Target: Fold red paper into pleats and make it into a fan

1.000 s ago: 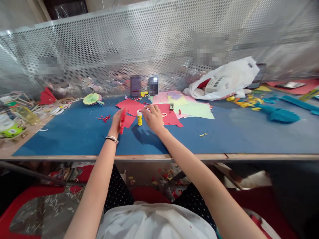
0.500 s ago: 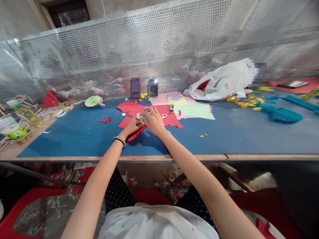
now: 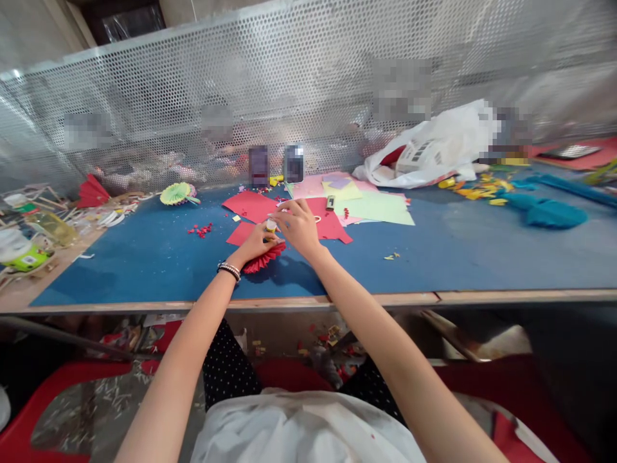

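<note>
A small yellow-and-white glue stick [image 3: 271,226] stands up out of my left hand [image 3: 256,244], whose fingers are wrapped round it. Just below that hand, a red pleated paper fan [image 3: 266,258] spreads over the table, partly hidden by the hand. My right hand [image 3: 299,226] is beside the top of the glue stick with its fingers bent together; whatever they pinch is too small to make out. Beneath and behind both hands lie red paper sheets [image 3: 250,207]. A white scissors handle [image 3: 317,219] shows beside my right hand.
Pastel paper sheets [image 3: 380,209] and a small sharpener-like object [image 3: 330,203] lie beyond. Red scraps [image 3: 200,229] and a green-yellow paper rosette [image 3: 176,193] are to the left. Two phones [image 3: 294,163] lean on the mesh screen [image 3: 270,83]. A white plastic bag [image 3: 434,151] and teal paper [image 3: 554,212] are at right.
The view has shifted slightly. The red fan shows more fully below my left hand. My right hand's fingers have moved slightly at the top of the glue stick.
</note>
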`<act>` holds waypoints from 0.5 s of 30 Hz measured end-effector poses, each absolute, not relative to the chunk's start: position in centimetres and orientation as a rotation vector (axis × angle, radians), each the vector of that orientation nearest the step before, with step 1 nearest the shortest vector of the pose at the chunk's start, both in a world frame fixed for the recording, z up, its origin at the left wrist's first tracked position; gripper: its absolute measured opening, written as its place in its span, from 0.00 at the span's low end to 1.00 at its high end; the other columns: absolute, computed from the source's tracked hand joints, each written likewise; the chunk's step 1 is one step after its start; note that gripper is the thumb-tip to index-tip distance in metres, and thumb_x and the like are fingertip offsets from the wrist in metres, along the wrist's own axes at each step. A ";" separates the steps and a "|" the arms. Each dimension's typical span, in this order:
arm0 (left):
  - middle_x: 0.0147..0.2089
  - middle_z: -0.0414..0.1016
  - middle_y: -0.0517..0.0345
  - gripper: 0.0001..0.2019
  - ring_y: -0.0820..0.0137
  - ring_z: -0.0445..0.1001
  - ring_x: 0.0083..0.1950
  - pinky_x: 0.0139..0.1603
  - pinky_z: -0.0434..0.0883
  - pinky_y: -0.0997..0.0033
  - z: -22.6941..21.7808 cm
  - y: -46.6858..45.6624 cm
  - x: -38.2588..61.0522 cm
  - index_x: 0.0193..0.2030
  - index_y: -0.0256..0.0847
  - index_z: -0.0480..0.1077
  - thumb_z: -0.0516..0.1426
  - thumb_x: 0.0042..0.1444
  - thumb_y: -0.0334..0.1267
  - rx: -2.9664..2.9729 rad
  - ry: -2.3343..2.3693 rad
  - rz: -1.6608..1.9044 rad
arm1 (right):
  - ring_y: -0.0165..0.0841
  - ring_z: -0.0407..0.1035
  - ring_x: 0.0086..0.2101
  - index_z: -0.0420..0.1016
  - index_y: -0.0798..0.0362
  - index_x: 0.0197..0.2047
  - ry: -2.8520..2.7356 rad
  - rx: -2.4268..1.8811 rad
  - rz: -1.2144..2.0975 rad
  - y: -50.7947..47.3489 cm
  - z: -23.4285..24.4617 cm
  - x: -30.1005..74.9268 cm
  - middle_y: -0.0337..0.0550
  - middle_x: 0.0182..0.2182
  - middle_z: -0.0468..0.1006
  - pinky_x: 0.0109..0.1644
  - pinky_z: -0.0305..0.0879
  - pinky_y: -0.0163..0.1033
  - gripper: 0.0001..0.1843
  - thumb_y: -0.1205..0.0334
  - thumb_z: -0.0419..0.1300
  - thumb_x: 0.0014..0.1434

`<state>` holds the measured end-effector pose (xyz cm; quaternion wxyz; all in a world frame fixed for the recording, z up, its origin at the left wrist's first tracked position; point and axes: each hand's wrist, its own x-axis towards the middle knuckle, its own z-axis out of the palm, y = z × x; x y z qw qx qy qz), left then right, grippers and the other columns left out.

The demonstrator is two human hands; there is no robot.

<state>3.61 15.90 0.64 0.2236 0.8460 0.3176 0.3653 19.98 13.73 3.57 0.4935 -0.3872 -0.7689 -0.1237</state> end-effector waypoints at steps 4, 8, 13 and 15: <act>0.45 0.72 0.47 0.13 0.65 0.70 0.46 0.52 0.67 0.63 0.7 16.1 3.6 0.26 0.36 0.72 0.58 0.54 0.44 2.300 0.826 1.014 | 0.40 0.60 0.46 0.79 0.50 0.39 -1.977 -0.900 -0.281 13.8 3.3 20.2 0.47 0.43 0.73 0.50 0.62 0.47 0.13 0.62 0.52 0.62; 0.43 0.72 0.47 0.09 0.67 0.70 0.43 0.50 0.68 0.64 0.9 16.0 3.7 0.30 0.35 0.70 0.58 0.53 0.40 2.249 0.838 1.031 | 0.42 0.60 0.47 0.78 0.50 0.39 -1.950 -0.949 -0.241 14.3 2.9 20.0 0.48 0.46 0.71 0.50 0.62 0.49 0.08 0.61 0.57 0.59; 0.45 0.72 0.47 0.10 0.67 0.71 0.42 0.48 0.69 0.64 0.4 16.1 3.8 0.35 0.35 0.70 0.59 0.52 0.41 2.165 0.864 1.044 | 0.42 0.61 0.47 0.78 0.51 0.36 -1.969 -0.979 -0.244 14.9 3.2 19.4 0.49 0.45 0.72 0.50 0.63 0.48 0.07 0.62 0.57 0.59; 0.48 0.71 0.45 0.10 0.67 0.71 0.43 0.50 0.68 0.63 0.1 16.4 3.7 0.32 0.35 0.71 0.59 0.52 0.41 2.164 0.881 1.036 | 0.41 0.61 0.46 0.78 0.52 0.36 -1.972 -0.991 -0.244 15.2 3.5 19.2 0.49 0.44 0.72 0.50 0.63 0.47 0.07 0.63 0.57 0.58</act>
